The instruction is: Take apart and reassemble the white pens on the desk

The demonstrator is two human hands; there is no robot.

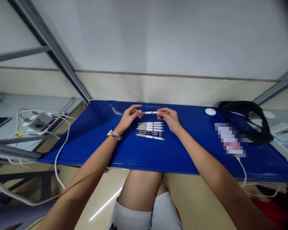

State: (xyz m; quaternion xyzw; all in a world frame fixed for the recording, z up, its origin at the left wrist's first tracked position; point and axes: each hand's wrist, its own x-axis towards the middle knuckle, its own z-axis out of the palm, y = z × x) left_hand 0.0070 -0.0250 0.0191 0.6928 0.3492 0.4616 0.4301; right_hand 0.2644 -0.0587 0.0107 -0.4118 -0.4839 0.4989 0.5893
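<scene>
Several pens (156, 127) are lying in line while a single pen (150, 112) is being handled

At far left, white cables and a power strip (38, 123) are sitting on a grey table (4, 103); no label is showing legibly. Next, the left hand (131, 114), with a patterned wristband (115, 134) showing no readable writing, is pinching one end of the single pen. That pen is spanning the gap between the hands, just beyond the row on the blue table (124, 156). The pens are lying roughly parallel, the nearest slightly tilted; which are finished and which are waiting, I cannot tell, though one is clearly being dealt with apart from the rest. No brand is reading clearly on them. The right hand (169, 117) is grasping the pen's other end by its fingertips. Farther right, a white oval object (210, 111), a pixelated item (230, 140) with its markings hidden, and a black strap (265, 127) are resting.
</scene>
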